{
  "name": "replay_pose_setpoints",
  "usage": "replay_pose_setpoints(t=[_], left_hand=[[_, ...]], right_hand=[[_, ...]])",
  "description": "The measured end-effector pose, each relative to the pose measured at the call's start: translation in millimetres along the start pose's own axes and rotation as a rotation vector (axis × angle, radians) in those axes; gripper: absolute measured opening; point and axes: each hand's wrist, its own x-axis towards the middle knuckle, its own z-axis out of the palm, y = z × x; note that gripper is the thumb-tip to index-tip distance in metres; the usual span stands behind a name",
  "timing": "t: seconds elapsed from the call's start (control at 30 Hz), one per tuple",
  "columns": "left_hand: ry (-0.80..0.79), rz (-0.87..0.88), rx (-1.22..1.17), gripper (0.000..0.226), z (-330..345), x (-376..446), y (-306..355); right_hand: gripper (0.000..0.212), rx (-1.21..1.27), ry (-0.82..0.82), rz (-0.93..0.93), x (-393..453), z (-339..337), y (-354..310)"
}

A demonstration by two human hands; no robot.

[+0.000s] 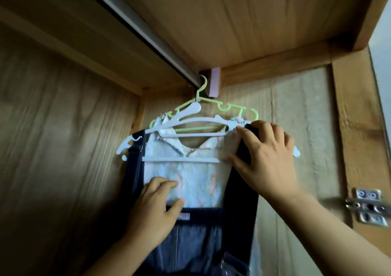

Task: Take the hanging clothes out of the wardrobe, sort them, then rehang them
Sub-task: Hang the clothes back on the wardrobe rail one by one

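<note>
Two hangers, a white hanger in front and a green hanger behind it, hang from the far right end of the metal rail inside the wooden wardrobe. On the white one hangs a dark denim pinafore with a pale floral blouse showing behind its straps. Judging by this, the work is at the hanging stage, though whether the dress is going on or coming off I cannot tell. The right hand reaches up with fingers curled round the right strap at the hanger's shoulder, gripping it. The left hand is lower, fingers curled and thumb pinching the bib's top edge. Next, the strap likely needs seating squarely on the shoulder, or lifting clear, with the hook kept on the rail.
</note>
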Motion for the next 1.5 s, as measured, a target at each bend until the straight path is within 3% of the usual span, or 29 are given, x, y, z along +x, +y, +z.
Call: replay_pose_setpoints(t=[0.17,0.33,0.5,0.77,1.0,1.13,1.2,1.3,1.5], left_hand=[[-0.046,0.027,-0.088,0.049,-3.6,-48.1,21.9],[-0.175,-0.054,-0.212,0.042,-14.5,-118.7,49.8],[-0.344,-0.096,-0.244,0.041,-33.2,-203.4,91.6],[-0.753,-0.178,-0.205,0.041,-43.5,-336.5,184.9],[-1.061,-0.208,-0.282,0.052,-39.7,-420.9,310.4],[-1.200,-0.144,-0.358,0.007,-35.4,-455.1,397.7],[-1.238,-0.086,-0.412,0.015,-31.6,-471.7,436.1],[-1.321,0.003,-0.463,0.007,-21.9,-493.1,493.3],[-1.442,0.225,-0.671,0.021,-8.4,-533.6,596.7]], right_hand=[[0.051,0.155,-0.080,-0.001,-70.9,-37.4,-10.9],[0.039,0.289,-0.213,0.025,-147.5,-87.5,-21.7],[0.027,0.499,-0.364,0.239,-227.6,-150.6,-22.7],[0.024,0.460,-0.576,0.550,-353.5,-277.8,4.2],[0.030,0.269,-0.741,0.723,-423.2,-425.1,63.0],[0.026,0.080,-0.798,0.823,-460.9,-522.3,102.3],[0.026,-0.002,-0.815,0.884,-476.9,-565.9,116.6],[0.025,-0.130,-0.770,0.965,-497.3,-625.2,133.7],[0.031,-0.404,-0.768,1.087,-514.9,-715.2,152.6]])
